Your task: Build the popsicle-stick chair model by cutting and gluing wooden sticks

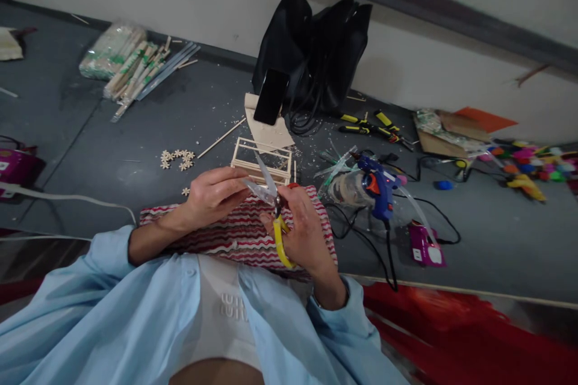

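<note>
My right hand (303, 225) grips a pair of scissors (279, 234) with yellow on the handles. The blades are spread apart and point up and to the left. Fingers closed in a pinch, my left hand (217, 195) is at the tip of the lower blade; what it holds, if anything, is too small to make out. Just beyond both hands stands a small frame of thin wooden sticks (262, 159). Beneath them lies a striped red and white cloth (217, 231).
Small wooden flower-shaped pieces (178, 159) and a loose stick (221, 138) lie left of the frame. Behind it are a phone (271, 96) and a black bag (311, 48). To the right are a blue glue gun (382, 186), its cord, pliers (370, 127) and a purple box (425, 245).
</note>
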The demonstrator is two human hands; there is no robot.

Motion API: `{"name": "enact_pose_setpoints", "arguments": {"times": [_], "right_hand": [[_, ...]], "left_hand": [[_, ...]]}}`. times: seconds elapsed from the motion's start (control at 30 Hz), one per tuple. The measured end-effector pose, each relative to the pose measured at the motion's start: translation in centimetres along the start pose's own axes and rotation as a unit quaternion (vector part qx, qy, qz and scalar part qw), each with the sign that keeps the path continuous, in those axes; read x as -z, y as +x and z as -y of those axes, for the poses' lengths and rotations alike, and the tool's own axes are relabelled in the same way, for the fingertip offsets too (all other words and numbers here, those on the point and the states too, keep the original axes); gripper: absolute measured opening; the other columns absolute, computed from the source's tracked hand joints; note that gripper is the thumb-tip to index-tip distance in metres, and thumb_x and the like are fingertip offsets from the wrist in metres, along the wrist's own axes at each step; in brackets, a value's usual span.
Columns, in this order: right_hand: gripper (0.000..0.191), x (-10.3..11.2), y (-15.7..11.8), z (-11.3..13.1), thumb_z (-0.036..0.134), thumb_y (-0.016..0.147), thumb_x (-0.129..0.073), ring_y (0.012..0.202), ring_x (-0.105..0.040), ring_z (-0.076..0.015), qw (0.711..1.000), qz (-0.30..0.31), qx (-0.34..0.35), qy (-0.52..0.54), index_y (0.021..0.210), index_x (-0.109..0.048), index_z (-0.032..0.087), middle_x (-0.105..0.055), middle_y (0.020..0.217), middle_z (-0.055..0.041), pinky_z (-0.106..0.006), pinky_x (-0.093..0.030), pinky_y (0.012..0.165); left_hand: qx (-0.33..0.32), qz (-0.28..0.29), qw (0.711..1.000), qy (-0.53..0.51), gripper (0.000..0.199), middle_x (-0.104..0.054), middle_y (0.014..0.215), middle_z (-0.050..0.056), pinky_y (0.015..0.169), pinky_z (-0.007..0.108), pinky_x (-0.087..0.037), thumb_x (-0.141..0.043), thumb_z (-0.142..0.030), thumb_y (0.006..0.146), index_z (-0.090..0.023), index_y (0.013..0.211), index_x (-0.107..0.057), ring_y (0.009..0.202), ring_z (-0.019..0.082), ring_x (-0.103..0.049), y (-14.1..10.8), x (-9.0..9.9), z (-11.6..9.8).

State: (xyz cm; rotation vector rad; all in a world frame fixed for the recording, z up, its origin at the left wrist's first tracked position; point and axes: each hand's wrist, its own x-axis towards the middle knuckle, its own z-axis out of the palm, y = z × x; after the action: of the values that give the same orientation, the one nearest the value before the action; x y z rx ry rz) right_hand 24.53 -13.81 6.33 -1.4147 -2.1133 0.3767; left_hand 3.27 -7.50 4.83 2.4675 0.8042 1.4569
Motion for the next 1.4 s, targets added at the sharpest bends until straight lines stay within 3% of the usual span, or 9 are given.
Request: {"name": "enact_pose_setpoints", "arguments": {"times": [0.43, 0.7, 0.97, 1.17, 1.27, 1.4], "right_hand": [[0.031, -0.5, -0.3, -0.1, 0.03, 0.091, -0.058, 0.09, -0.059, -0.0235, 1.0, -0.008, 0.01, -0.02, 0.12, -0.054, 0.02, -0.061, 0.097, -0.0082, -0.038, -0.053, 0.078], [0.042, -0.7, -0.8, -0.5, 0.018, 0.085, -0.057, 0.092, -0.06, -0.024, 0.999, -0.017, 0.024, -0.023, 0.127, -0.053, 0.019, -0.062, 0.1, -0.0096, -0.037, -0.054, 0.078], [0.047, -0.7, -0.9, -0.6, 0.016, 0.082, -0.057, 0.093, -0.061, -0.0248, 1.0, -0.011, 0.012, -0.018, 0.129, -0.055, 0.019, -0.062, 0.1, -0.01, -0.038, -0.055, 0.08], [0.048, -1.2, -1.1, -1.0, 0.015, 0.082, -0.055, 0.091, -0.065, -0.0242, 1.0, -0.017, 0.015, -0.018, 0.129, -0.057, 0.021, -0.068, 0.101, -0.0097, -0.038, -0.057, 0.078], [0.041, -1.3, -1.1, -1.1, 0.015, 0.086, -0.054, 0.086, -0.067, -0.0208, 0.999, -0.04, 0.019, -0.004, 0.126, -0.058, 0.023, -0.071, 0.1, -0.0072, -0.034, -0.057, 0.075], [0.025, -0.7, -0.6, -0.8, 0.023, 0.09, -0.058, 0.072, -0.064, -0.0159, 0.995, -0.093, -0.041, 0.003, 0.115, -0.061, 0.023, -0.07, 0.086, -0.0023, -0.028, -0.053, 0.066]], "left_hand": [[-0.036, -0.002, 0.999, -0.003, 0.008, -0.075, 0.089, 0.009, 0.074, 0.024, -0.059, -0.061, -0.013, 0.089, -0.013, 0.096, -0.065, 0.081, 0.014, -0.072, -0.2, 0.0, 0.2], [-0.026, 0.009, 1.0, -0.001, 0.009, -0.075, 0.091, 0.008, 0.077, 0.024, -0.06, -0.061, -0.016, 0.09, -0.015, 0.097, -0.067, 0.083, 0.014, -0.072, -0.5, 0.0, 0.4], [-0.041, 0.0, 0.999, -0.003, 0.008, -0.075, 0.088, 0.011, 0.073, 0.025, -0.059, -0.063, -0.012, 0.087, -0.012, 0.094, -0.067, 0.081, 0.016, -0.072, -0.5, -0.1, 0.5], [-0.044, -0.014, 0.999, 0.019, 0.009, -0.075, 0.088, 0.006, 0.073, 0.022, -0.058, -0.061, -0.014, 0.089, -0.017, 0.097, -0.066, 0.079, 0.012, -0.071, -0.5, 0.0, 0.6], [-0.035, -0.017, 0.999, 0.009, 0.012, -0.075, 0.089, 0.005, 0.076, 0.02, -0.058, -0.063, -0.013, 0.089, -0.017, 0.1, -0.066, 0.081, 0.01, -0.071, -0.4, 0.3, 0.5], [0.011, -0.007, 1.0, -0.014, 0.012, -0.074, 0.088, 0.006, 0.076, 0.02, -0.057, -0.064, -0.015, 0.089, -0.014, 0.1, -0.067, 0.082, 0.011, -0.07, 0.0, 0.6, 0.4]]}}
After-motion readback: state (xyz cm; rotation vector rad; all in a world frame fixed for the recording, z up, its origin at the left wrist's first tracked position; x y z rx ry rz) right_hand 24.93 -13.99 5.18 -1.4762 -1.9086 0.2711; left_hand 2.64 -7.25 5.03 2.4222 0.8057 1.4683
